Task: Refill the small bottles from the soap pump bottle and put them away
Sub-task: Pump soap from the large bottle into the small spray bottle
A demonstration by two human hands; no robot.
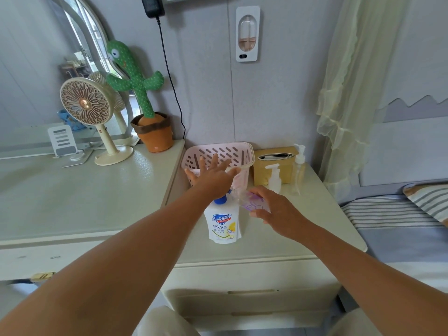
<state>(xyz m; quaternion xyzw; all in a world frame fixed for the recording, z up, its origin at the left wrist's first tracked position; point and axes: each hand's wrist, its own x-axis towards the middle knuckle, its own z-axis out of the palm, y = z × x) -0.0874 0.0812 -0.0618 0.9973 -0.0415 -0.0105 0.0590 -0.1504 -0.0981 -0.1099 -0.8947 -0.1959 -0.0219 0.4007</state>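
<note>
A cream nightstand [291,234] stands between a dressing table and a bed. On it stands the Safeguard soap pump bottle [221,223], upright. The left hand [213,177] lies palm-down over its blue pump head, fingers straight and spread. Just right of the spout, the right hand [276,209] curls round a small clear bottle [252,198] that is tilted, with its mouth leftward toward the nozzle. The press looks to go straight down. Behind are a pink basket [232,151] and two small pump bottles [274,178].
</note>
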